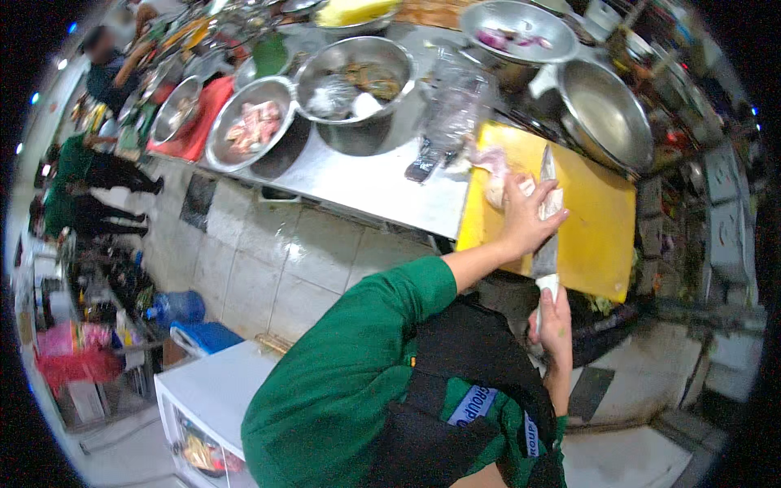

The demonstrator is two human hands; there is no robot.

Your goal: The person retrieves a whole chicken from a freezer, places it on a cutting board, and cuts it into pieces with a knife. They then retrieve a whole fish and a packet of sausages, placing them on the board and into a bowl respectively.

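Note:
A yellow cutting board (pixel 598 232) lies at the table's right end. On its left half is a pale raw chicken piece (pixel 493 185), with a thinner pinkish end toward the far left corner. My left hand (pixel 527 215) grips the chicken and presses it on the board, fingers bent beside the blade. A large kitchen knife (pixel 547 259) points away from me over the board. My right hand (pixel 553 324) is closed round its white handle, at the board's near edge. My left hand and the meat hide the blade's middle, so I cannot tell whether it cuts into the chicken.
Beyond the board stand a deep metal bowl (pixel 606 114) and a metal pan with purple onion pieces (pixel 529 37). A dark plastic bag (pixel 455 106) lies left of the board. Farther left are a bowl of raw meat (pixel 252 126) and a larger bowl (pixel 355 81). Other people stand far left.

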